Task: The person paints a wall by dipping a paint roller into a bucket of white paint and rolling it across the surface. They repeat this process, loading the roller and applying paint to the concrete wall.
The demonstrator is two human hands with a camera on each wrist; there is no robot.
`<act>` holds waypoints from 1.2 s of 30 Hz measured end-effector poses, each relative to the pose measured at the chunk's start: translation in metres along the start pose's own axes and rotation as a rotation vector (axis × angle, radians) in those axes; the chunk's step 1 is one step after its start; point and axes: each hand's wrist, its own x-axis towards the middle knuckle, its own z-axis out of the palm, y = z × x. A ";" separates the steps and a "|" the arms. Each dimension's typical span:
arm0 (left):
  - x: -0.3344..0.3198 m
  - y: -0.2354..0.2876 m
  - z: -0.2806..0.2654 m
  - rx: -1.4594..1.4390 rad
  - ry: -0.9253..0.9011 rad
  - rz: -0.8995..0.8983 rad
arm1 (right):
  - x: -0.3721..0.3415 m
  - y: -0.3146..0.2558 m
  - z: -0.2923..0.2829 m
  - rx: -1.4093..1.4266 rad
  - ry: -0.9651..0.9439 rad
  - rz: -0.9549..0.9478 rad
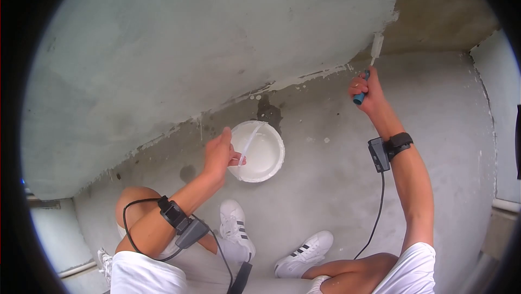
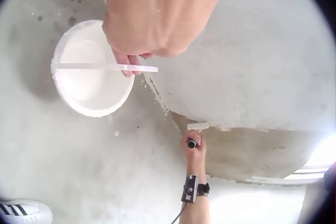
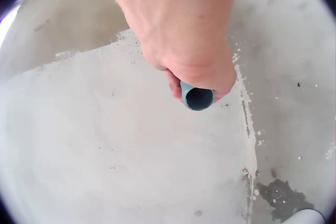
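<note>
My right hand (image 1: 372,94) grips the blue handle (image 1: 359,98) of a small paint roller. Its white-coated roller head (image 1: 376,44) lies against the lower wall, where pale paint meets a bare brown patch. In the right wrist view the handle's hollow end (image 3: 199,100) pokes out of the fist, and the hand hides the roller head. My left hand (image 1: 218,155) holds the white strap handle (image 1: 251,140) of a round white bucket, fingers hooked around the strap. White paint fills part of the bucket (image 1: 281,155), which is at floor level.
Pale paint covers most of the wall (image 1: 217,39); a brown unpainted section (image 1: 439,12) is at the upper right. Paint drips line the wall's foot. A dark wet stain (image 1: 269,110) lies behind the bucket on the grey floor (image 1: 325,185). White shoes (image 1: 306,251) stand nearer me.
</note>
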 end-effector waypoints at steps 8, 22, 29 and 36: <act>0.007 -0.006 0.002 0.061 0.067 0.136 | -0.009 0.074 0.009 -0.174 0.085 0.070; -0.009 0.017 0.016 0.022 0.021 0.054 | 0.029 0.014 -0.033 -0.235 0.149 -0.046; 0.000 0.012 0.000 -0.014 0.021 -0.035 | -0.004 0.093 -0.035 -0.491 0.148 0.136; 0.039 0.029 -0.046 -0.071 0.353 0.121 | 0.006 0.062 -0.067 -0.573 0.137 0.045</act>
